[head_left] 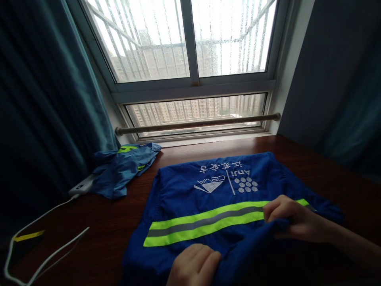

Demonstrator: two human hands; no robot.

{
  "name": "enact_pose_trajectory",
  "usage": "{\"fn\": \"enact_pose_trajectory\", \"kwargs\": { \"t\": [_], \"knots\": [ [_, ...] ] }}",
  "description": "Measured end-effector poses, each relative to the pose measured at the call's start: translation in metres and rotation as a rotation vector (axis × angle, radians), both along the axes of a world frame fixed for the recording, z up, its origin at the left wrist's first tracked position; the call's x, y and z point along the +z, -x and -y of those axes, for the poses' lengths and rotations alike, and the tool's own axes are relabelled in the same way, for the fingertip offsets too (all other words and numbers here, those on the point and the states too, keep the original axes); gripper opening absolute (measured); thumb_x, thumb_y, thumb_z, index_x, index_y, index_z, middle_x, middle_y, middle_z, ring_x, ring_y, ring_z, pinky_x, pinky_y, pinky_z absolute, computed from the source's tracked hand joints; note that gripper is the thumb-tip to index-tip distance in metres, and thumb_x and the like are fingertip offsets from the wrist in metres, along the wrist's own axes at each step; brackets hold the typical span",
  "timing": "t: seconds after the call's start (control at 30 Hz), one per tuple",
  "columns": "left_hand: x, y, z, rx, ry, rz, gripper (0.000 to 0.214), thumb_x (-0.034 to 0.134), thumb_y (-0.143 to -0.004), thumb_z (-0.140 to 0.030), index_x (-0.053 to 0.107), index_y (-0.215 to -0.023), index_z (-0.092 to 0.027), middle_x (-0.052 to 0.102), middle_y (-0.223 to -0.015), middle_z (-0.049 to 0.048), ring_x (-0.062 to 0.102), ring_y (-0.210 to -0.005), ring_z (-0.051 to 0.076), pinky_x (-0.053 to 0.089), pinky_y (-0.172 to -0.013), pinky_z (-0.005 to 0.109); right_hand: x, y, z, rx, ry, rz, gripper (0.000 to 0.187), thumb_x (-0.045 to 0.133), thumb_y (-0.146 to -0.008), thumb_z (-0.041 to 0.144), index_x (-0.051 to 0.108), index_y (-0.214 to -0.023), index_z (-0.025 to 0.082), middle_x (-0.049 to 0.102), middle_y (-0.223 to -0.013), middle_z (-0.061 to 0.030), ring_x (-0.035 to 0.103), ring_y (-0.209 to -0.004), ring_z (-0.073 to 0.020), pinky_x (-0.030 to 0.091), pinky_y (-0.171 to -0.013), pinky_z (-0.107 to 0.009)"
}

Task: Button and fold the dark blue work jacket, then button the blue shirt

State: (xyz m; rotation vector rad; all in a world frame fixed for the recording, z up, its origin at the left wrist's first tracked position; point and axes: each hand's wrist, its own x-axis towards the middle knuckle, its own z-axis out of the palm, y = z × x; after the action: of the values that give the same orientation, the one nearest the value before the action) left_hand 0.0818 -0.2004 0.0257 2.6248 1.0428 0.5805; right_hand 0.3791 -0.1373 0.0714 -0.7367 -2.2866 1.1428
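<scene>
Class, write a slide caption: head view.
Left hand and right hand grip a striped blue garment before a window.

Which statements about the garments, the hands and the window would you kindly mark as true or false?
1. The left hand and right hand both grip the blue garment. True.
2. Its reflective band is plain red. False: it is yellow-green with a grey middle.
3. A second garment lies near the left curtain. True.
4. The white device lies right of the blue garment. False: it is on the left.
5. A rail crosses the lower window pane. True.
</scene>
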Motion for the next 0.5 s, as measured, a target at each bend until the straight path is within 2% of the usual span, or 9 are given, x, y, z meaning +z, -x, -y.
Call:
{"fn": "enact_pose_trajectory", "kwargs": {
  "t": [0.07, 0.13, 0.2, 0.27, 0.37, 0.43, 0.5],
  "knots": [
    [0.018, -0.002, -0.013, 0.136, 0.173, 0.115, 0.033, 0.03, -0.087, -0.04, 0.057, -0.099, -0.025, 0.064, -0.082, 0.0066, 0.06, -0.074, 0.019, 0.049, -0.066, 0.028, -0.004, 0.0, -0.005, -0.101, 0.062, -0.008, 0.036, 0.055, -0.076, 0.04, 0.055, -0.055, 0.011, 0.045, -0.055, 0.0007, 0.042, -0.051, -0.0084, 0.032, -0.048, -0.02],
    [0.03, -0.003, -0.032, 0.26, 0.337, 0.205, 0.035, 0.03, -0.087, -0.042, 0.058, -0.095, -0.022, 0.064, -0.081, 0.0046, 0.059, -0.072, 0.018, 0.048, -0.063, 0.026, -0.013, 0.002, -0.012, -0.226, 0.143, 0.017, 0.04, 0.048, -0.08, 0.046, 0.056, -0.06, 0.012, 0.046, -0.055, 0.0013, 0.043, -0.052, -0.0092, 0.033, -0.048, -0.021],
    [0.032, -0.003, -0.051, 0.292, 0.456, 0.176, 0.032, 0.036, -0.085, -0.039, 0.055, -0.102, -0.019, 0.064, -0.084, 0.0045, 0.059, -0.076, 0.018, 0.047, -0.066, 0.026, -0.026, 0.006, -0.02, -0.335, 0.133, 0.117, 0.041, 0.044, -0.081, 0.049, 0.058, -0.07, 0.012, 0.052, -0.061, -0.0003, 0.048, -0.056, -0.0119, 0.037, -0.05, -0.022],
    [0.025, -0.001, -0.063, 0.294, 0.492, 0.035, 0.037, 0.044, -0.082, -0.034, 0.048, -0.114, -0.016, 0.064, -0.084, 0.006, 0.06, -0.077, 0.02, 0.047, -0.069, 0.028, -0.039, 0.01, -0.026, -0.407, -0.01, 0.29, 0.039, 0.047, -0.079, 0.05, 0.06, -0.081, 0.013, 0.058, -0.07, -0.0034, 0.054, -0.064, -0.016, 0.041, -0.056, -0.025],
    [0.015, 0.004, -0.062, 0.331, 0.337, -0.176, 0.049, 0.046, -0.079, -0.025, 0.037, -0.126, -0.013, 0.062, -0.098, 0.0123, 0.06, -0.088, 0.024, 0.047, -0.075, 0.033, -0.046, 0.011, -0.031, -0.405, -0.261, 0.53, 0.038, 0.049, -0.078, 0.048, 0.058, -0.097, 0.016, 0.062, -0.08, -0.0078, 0.058, -0.073, -0.0208, 0.045, -0.063, -0.029],
    [0.017, 0.006, -0.055, 0.331, 0.144, -0.199, 0.048, 0.044, -0.08, -0.022, 0.036, -0.127, -0.014, 0.055, -0.113, 0.015, 0.055, -0.1, 0.025, 0.045, -0.083, 0.036, -0.036, 0.009, -0.034, -0.315, -0.404, 0.579, 0.041, 0.048, -0.08, 0.045, 0.054, -0.108, 0.017, 0.062, -0.091, -0.0107, 0.059, -0.081, -0.0228, 0.046, -0.068, -0.032],
    [0.025, 0.004, -0.049, 0.26, -0.029, -0.159, 0.045, 0.041, -0.083, -0.021, 0.036, -0.128, -0.017, 0.047, -0.125, 0.0136, 0.047, -0.113, 0.024, 0.041, -0.092, 0.038, -0.017, 0.01, -0.038, -0.155, -0.555, 0.543, 0.047, 0.05, -0.079, 0.044, 0.05, -0.117, 0.016, 0.058, -0.105, -0.0128, 0.055, -0.097, -0.025, 0.045, -0.08, -0.036]
  ]
}}
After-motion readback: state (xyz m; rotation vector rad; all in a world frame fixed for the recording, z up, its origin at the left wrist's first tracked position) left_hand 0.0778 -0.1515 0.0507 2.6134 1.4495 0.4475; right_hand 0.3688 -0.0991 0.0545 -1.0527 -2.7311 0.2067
